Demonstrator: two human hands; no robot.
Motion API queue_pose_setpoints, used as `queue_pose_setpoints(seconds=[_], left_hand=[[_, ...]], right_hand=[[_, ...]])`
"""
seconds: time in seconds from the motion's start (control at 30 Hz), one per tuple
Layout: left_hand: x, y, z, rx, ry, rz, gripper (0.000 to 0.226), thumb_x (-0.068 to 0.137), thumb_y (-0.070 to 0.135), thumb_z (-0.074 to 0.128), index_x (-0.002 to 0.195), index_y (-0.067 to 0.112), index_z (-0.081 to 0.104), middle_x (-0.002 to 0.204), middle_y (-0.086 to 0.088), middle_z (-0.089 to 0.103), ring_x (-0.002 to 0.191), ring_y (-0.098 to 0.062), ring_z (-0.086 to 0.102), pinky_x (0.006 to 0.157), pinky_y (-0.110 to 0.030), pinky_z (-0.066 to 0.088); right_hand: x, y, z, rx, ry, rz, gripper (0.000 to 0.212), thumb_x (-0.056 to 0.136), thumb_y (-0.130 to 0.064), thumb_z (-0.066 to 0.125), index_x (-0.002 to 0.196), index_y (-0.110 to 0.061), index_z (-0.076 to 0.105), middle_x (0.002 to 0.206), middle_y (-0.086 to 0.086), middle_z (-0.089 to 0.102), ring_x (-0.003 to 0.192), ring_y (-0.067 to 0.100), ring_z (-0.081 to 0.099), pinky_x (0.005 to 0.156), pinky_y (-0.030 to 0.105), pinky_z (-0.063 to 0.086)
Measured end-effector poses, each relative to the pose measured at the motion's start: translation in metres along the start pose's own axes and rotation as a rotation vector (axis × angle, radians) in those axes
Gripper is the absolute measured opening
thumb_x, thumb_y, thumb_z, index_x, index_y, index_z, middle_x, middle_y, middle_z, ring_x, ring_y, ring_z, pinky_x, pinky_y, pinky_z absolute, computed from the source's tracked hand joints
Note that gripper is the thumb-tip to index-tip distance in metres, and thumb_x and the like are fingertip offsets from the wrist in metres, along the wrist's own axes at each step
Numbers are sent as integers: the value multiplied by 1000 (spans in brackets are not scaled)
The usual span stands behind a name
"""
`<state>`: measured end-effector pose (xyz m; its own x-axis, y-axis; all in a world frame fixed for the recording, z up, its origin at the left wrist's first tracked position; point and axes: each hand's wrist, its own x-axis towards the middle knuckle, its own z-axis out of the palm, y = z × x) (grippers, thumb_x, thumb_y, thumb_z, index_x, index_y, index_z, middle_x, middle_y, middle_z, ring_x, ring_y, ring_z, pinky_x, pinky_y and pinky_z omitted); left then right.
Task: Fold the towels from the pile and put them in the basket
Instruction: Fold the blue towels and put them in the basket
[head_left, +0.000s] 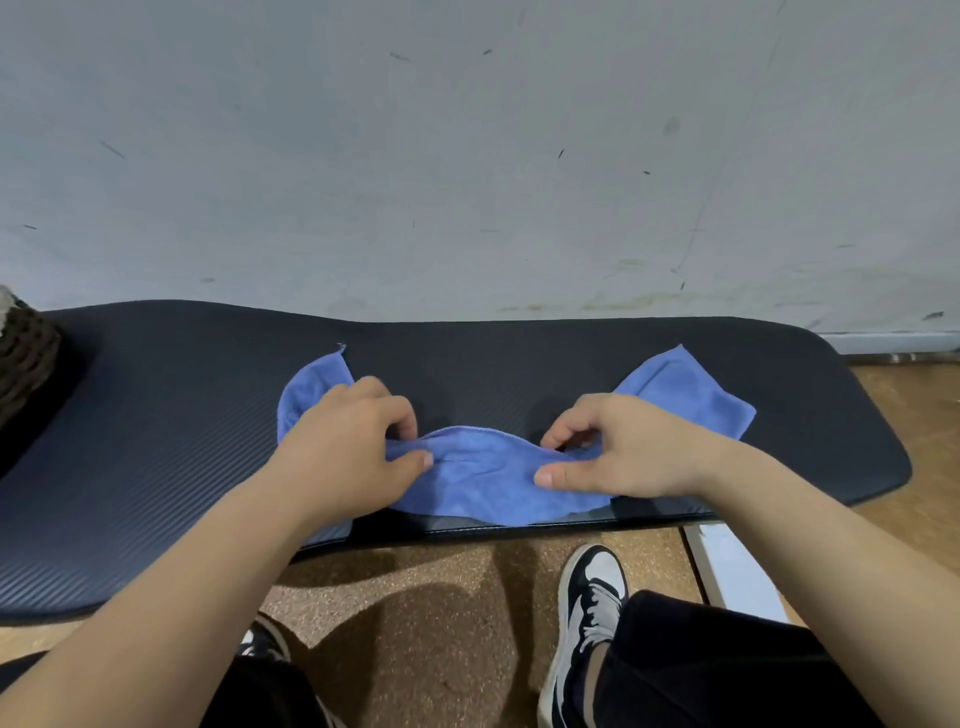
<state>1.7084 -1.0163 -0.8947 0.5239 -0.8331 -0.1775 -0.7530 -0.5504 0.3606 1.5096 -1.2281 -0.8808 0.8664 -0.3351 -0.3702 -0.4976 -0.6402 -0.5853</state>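
Blue towel (483, 478) lies on the dark mat (156, 441), spread between and beneath both hands, its near edge just short of the mat's front lip. We find the left hand (343, 441) pinching the cloth between thumb and curled fingers, and the right hand (623, 447) doing the same on its own side. The two hands stand apart, each clamped on the towel, with a raised hump of fabric bridging the gap between them.

We judge the step in hand to be the folding of this one towel, at an early or middle fold; no finished rectangle is present. One corner fans out beyond the left hand and a broader one beyond the right hand, both lying flat on the mat.

The next move, in our judgement, calls for both pinches to travel together so that the gripped part lands square on the rest of the cloth, followed by a smoothing pass. Uneven travel would likely leave the corners misaligned.

The cloth is plain blue, soft and limp, with shallow creases between the thumbs; we note no stains. A dark woven object (23, 358), which we take to be the basket, sits well out to the left of the left hand; its contents cannot be seen.
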Motion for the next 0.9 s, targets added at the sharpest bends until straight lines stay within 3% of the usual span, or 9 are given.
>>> queue_pose_setpoints(seconds=[0.1, 0.2, 0.27, 0.33, 0.47, 0.57, 0.7, 0.83, 0.9], left_hand=[[0, 5, 3, -68, -37, 67, 20, 84, 33, 72, 76, 28, 54, 82, 13, 58, 81, -8, 52, 80, -39, 48], [-1, 12, -4, -269, 20, 65, 19, 82, 19, 71, 75, 26, 54, 73, 7, 61, 71, -12, 56, 65, -23, 45], [-3, 12, -10, -338, 80, 56, 22, 82, 13, 72, 75, 24, 55, 73, 4, 62, 68, -10, 55, 61, -18, 43], [-6, 13, -17, -364, 121, 71, 23, 84, 10, 74, 76, 22, 55, 78, 5, 61, 66, -7, 54, 60, -14, 42], [-11, 16, -26, -408, 241, 39, 22, 84, 17, 78, 82, 27, 59, 72, 6, 63, 67, -7, 57, 60, -13, 44], [-16, 10, -33, -313, 320, -17, 21, 80, 38, 81, 85, 33, 61, 72, 9, 63, 72, -8, 59, 61, -27, 48], [-29, -4, -47, -285, 323, -96, 21, 82, 46, 79, 76, 31, 66, 68, 16, 63, 63, -8, 57, 56, -31, 45], [-40, -7, -72, -451, 362, -111, 23, 89, 37, 76, 75, 21, 67, 59, 10, 61, 53, -8, 49, 53, -25, 39], [-48, -3, -89, -471, 344, -85, 12, 91, 31, 74, 81, 24, 72, 68, 10, 69, 59, -9, 56, 57, -23, 42]], right_hand=[[1, -2, 6, 12, 52, -61, 11, 91, -24, 71, 81, -22, 76, 83, -8, 75, 81, 9, 70, 80, 37, 58], [1, -5, 2, 168, 200, -102, 17, 94, -12, 63, 78, -15, 68, 77, -1, 73, 71, 17, 66, 71, 38, 57], [1, -5, -1, 264, 214, -104, 11, 95, -18, 67, 84, -15, 69, 80, 3, 74, 76, 26, 69, 73, 42, 59], [3, -3, 3, 238, 160, -76, 13, 91, -32, 76, 94, -19, 72, 85, 3, 75, 81, 25, 70, 77, 37, 60], [5, -3, 11, 133, 118, -81, 13, 98, -23, 67, 86, -18, 70, 68, -3, 67, 59, 13, 55, 60, 26, 49], [5, -11, 4, 315, 272, -63, 17, 104, -20, 56, 88, -14, 61, 61, -8, 51, 55, 7, 41, 54, 18, 35], [-4, -30, -15, 481, 452, -47, 18, 104, -24, 56, 91, -13, 61, 67, -2, 54, 60, 11, 45, 57, 23, 39], [-21, -47, -34, 498, 371, -28, 29, 99, -35, 65, 83, -11, 64, 60, 2, 52, 46, 9, 42, 44, 16, 35], [-32, -53, -44, 517, 252, -34, 38, 92, -43, 74, 79, -8, 66, 61, 4, 54, 49, 9, 44, 48, 18, 37]])
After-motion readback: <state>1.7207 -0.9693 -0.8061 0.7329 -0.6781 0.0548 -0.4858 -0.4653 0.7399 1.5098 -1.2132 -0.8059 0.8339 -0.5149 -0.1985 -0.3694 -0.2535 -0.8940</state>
